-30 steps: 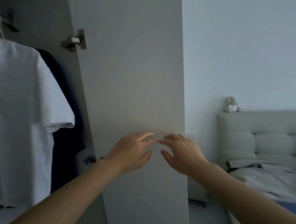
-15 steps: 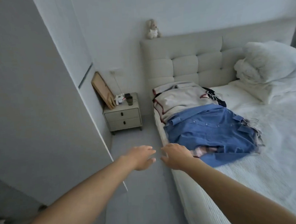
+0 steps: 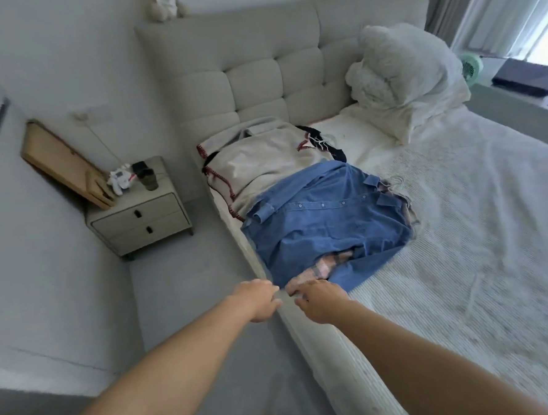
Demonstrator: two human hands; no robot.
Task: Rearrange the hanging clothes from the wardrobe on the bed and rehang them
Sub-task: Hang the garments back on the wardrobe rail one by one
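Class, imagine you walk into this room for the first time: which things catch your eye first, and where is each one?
First the blue denim shirt, spread over the near left edge of the bed on top of other clothes, with a cream garment with red stitching behind it, toward the headboard. Next, the left hand and right hand, side by side at the shirt's near hem. Then the crumpled white pillows at the head of the bed.

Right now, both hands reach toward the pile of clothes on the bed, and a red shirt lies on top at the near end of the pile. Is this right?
Not quite: the head view shows the top shirt is blue, not red. The rest holds: both hands, left hand and right hand, reach toward the pile on the bed.
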